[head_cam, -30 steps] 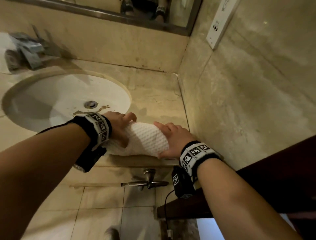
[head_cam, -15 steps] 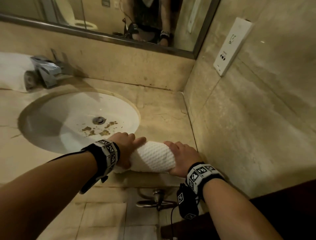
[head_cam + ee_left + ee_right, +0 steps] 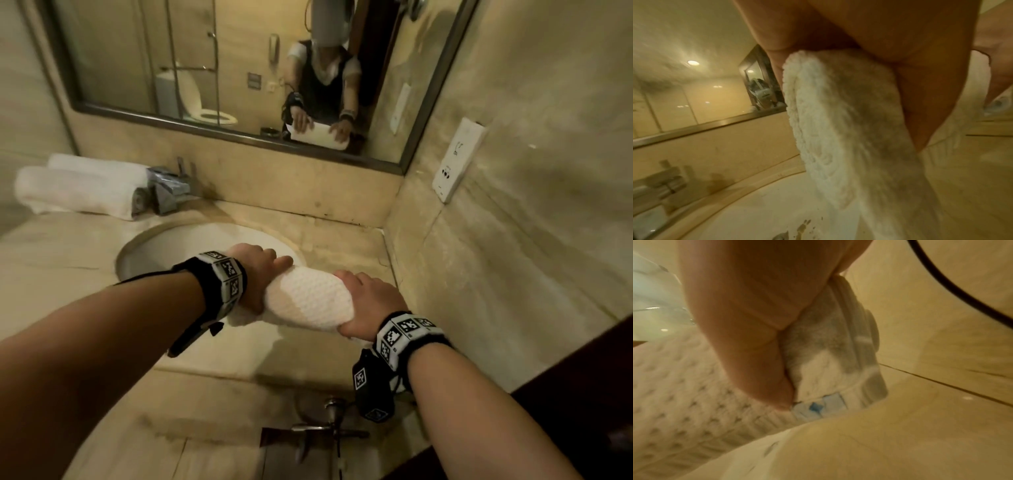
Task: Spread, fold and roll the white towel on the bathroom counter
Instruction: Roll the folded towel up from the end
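Note:
A white waffle-textured towel is rolled into a thick cylinder and sits on the beige counter just right of the sink. My left hand grips the roll's left end, fingers curled over it. My right hand grips the right end, thumb underneath. In the left wrist view the spiral end of the towel shows below my palm. In the right wrist view the towel has a small blue label near my thumb.
A round white sink with brown stains lies left of the roll. Behind it stand a chrome faucet and two rolled white towels. A wall with a socket plate closes the right side; a mirror hangs behind.
The head view has tilted up, showing more mirror and the far towels. Both hands keep hold of the roll's ends, and the roll stays beside the sink.

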`<state>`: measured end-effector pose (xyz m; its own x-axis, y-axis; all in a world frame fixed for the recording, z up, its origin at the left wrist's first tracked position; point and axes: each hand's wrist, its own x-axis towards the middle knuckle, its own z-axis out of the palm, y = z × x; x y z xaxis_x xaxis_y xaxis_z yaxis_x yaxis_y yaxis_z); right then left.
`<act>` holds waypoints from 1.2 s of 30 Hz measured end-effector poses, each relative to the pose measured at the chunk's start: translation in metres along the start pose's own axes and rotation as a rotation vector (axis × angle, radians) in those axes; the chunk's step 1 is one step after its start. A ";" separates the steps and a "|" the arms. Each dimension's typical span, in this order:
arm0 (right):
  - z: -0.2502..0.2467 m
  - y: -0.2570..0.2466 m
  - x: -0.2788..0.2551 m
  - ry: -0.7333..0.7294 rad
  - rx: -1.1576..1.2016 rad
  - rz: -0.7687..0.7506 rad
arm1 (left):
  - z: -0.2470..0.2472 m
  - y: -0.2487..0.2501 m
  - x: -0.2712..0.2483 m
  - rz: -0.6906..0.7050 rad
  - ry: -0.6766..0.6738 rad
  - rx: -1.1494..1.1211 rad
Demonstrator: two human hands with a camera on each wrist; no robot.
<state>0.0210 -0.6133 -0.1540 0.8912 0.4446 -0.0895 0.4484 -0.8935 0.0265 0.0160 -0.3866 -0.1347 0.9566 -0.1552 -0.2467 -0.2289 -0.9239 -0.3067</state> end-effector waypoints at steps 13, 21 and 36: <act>-0.057 -0.089 0.008 0.126 -0.065 -0.233 | -0.020 -0.069 -0.113 -0.203 0.024 0.007; -0.072 -0.182 0.055 0.180 -0.086 -0.351 | 0.017 -0.155 -0.146 -0.390 -0.011 0.005; -0.059 -0.364 0.228 0.136 -0.103 -0.287 | 0.109 -0.387 -0.093 -0.372 -0.086 0.041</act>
<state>0.0653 -0.1826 -0.1249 0.7254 0.6878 0.0260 0.6807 -0.7225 0.1210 -0.0043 0.0235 -0.0927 0.9573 0.2198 -0.1875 0.1226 -0.8966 -0.4255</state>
